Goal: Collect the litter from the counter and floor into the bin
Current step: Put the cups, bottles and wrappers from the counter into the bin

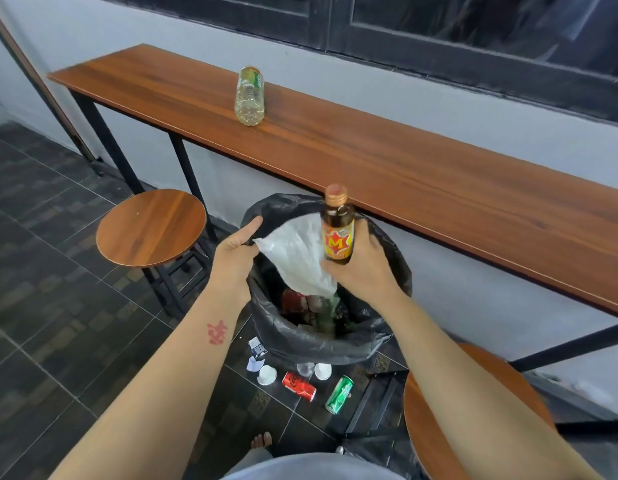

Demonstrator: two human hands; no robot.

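Observation:
A black bin bag (300,341) hangs open in front of me, with cans and scraps inside. My left hand (234,254) grips its left rim. My right hand (363,265) holds a small brown glass bottle (338,225) with a gold cap and yellow-red label upright over the bag's mouth, together with a crumpled clear plastic bag (297,254). A clear plastic bottle (249,95) lies on its side on the wooden counter (404,168). On the floor below the bag lie a red can (299,386), a green can (339,394), white lids (267,374) and paper scraps (256,353).
A round wooden stool (150,228) stands to the left of the bag, another stool (456,410) at the lower right. The counter runs along a grey wall under a dark window. The floor is dark tile. My bare foot (261,440) shows near the bottom.

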